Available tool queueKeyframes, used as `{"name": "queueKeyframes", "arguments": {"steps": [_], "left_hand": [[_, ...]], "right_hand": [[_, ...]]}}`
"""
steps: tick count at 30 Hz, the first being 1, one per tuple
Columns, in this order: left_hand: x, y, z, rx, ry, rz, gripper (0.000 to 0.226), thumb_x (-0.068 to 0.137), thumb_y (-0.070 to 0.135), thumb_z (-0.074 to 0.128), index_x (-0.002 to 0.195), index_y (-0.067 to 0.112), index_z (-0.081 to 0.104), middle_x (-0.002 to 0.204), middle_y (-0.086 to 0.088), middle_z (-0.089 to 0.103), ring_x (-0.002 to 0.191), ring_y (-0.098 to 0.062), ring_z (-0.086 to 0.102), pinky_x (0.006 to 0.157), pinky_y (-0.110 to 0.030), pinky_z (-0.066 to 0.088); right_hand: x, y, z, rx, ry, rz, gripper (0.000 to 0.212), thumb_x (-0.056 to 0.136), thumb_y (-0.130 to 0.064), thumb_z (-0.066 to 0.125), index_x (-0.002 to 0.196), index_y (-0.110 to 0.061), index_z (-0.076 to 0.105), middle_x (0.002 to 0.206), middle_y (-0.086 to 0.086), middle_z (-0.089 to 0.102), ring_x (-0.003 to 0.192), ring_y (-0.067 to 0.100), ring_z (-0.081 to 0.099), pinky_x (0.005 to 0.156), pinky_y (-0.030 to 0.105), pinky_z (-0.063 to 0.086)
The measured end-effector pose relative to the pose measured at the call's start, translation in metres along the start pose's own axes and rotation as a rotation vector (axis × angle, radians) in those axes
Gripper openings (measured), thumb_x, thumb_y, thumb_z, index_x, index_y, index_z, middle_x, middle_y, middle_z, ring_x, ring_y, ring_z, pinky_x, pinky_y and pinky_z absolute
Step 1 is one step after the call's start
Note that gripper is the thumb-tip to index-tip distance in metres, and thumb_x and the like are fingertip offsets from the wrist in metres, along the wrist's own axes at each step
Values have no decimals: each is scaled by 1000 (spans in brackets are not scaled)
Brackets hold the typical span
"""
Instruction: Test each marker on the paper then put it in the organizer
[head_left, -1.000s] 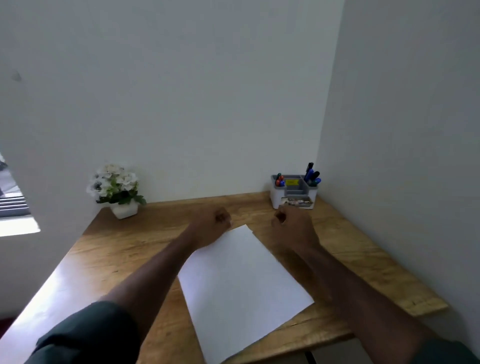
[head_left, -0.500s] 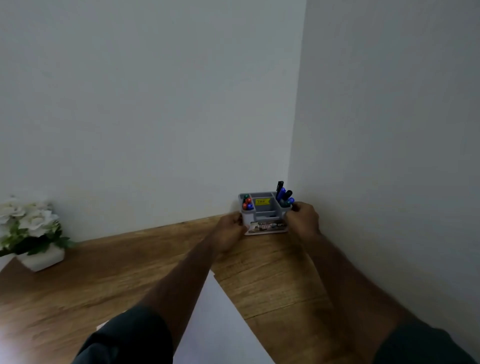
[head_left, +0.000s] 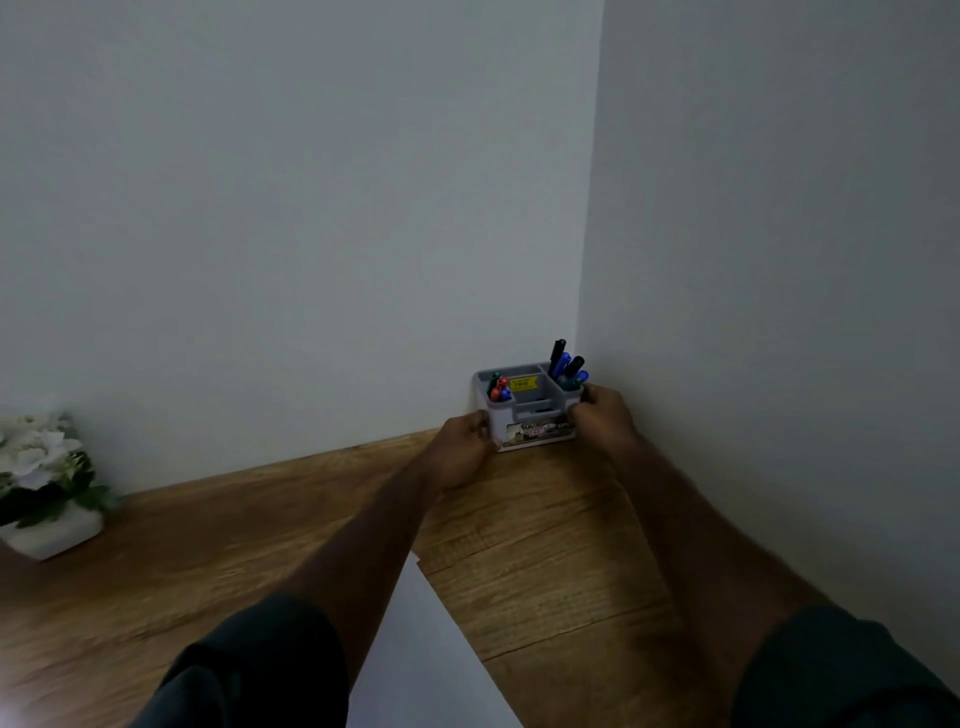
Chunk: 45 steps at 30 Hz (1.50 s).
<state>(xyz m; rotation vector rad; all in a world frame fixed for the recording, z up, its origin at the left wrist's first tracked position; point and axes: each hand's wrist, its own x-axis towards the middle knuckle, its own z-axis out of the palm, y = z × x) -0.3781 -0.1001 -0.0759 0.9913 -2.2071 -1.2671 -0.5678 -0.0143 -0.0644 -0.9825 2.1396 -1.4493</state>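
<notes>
While the organizer (head_left: 530, 410) is gripped at both sides by the left hand (head_left: 464, 451) and right hand (head_left: 602, 418), markers (head_left: 563, 364) remain untested; it probably needs drawing toward the paper (head_left: 421, 649).

The table (head_left: 545, 566) is grained wood with a soft sheen. The organizer (head_left: 527, 410) at 1 o'clock looks matt grey plastic. Smooth white paper (head_left: 415, 649) lies at 6 o'clock.

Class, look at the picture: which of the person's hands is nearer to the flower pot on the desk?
Left. The left hand grips the organizer's left side, the side facing the flower pot. The right hand grips its right side, farther away, by the corner wall.
</notes>
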Motion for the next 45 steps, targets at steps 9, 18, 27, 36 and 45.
{"name": "queueKeyframes", "arguments": {"steps": [9,18,27,36,45], "left_hand": [[-82,-13,-30,331,94,138,27,90,19,68,117,14,71,120,0,69,108,-8,63,96,-27,49],[-235,-59,-70,629,361,232,15,87,33,65,81,22,73,84,10,68,78,-9,59,69,-28,44],[-292,-96,-88,843,92,56,73,87,74,33,147,34,41,155,13,37,144,-10,29,121,-45,19],[-198,-125,-130,750,30,103,84,80,77,28,148,29,40,157,6,35,145,-15,29,121,-38,18],[-184,-99,-152,711,-6,75,80,88,68,24,152,21,35,161,3,25,150,-9,14,116,-21,0]], "right_hand": [[-82,2,17,-101,151,-155,28,89,-4,62,115,-12,62,109,2,63,99,19,60,79,30,48],[-195,17,43,-399,-414,-665,21,92,-24,61,109,-25,74,111,-8,72,103,7,61,95,27,48],[-202,20,56,-515,-387,-745,32,96,-42,54,124,-32,67,123,-8,69,116,14,60,96,33,47],[-131,5,95,-588,-382,-848,27,94,-34,62,116,-24,75,121,-4,73,102,16,64,93,35,51],[-122,-23,90,-501,-324,-688,30,90,-33,55,104,-16,74,101,2,76,92,24,68,85,32,49]]}}
